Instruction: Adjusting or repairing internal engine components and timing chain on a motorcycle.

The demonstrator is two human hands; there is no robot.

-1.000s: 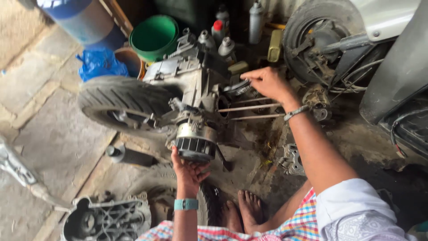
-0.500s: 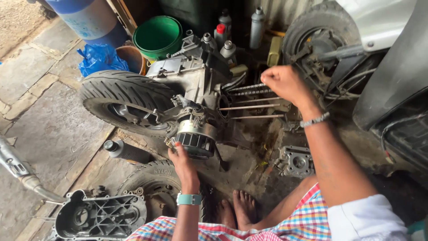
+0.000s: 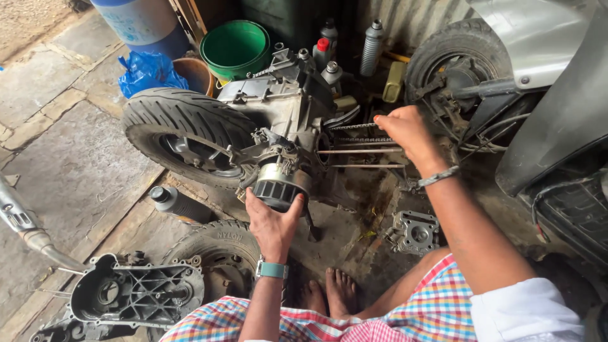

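Note:
A greasy scooter engine block (image 3: 278, 111) lies on the floor, joined to a rear wheel with a black tyre (image 3: 180, 130). My left hand (image 3: 273, 221), with a teal watch at the wrist, cups the round finned flywheel fan (image 3: 278, 183) at the engine's near side. My right hand (image 3: 408, 133), a metal bracelet at its wrist, grips the timing chain (image 3: 354, 130) beside several long bare studs (image 3: 361, 152) that stick out of the crankcase. My bare feet (image 3: 329, 294) rest on the oily floor below.
A loose cylinder head part (image 3: 411, 231) lies near my right knee. A black crankcase cover (image 3: 130, 294), a second tyre (image 3: 218, 250) and an exhaust pipe (image 3: 22, 221) lie at lower left. A green bucket (image 3: 234, 44), oil bottles (image 3: 370, 47) and another scooter wheel (image 3: 453, 69) stand behind.
My view has moved closer and shifted slightly. My right hand has dropped from above the studs to the chain. My left hand stays on the flywheel fan.

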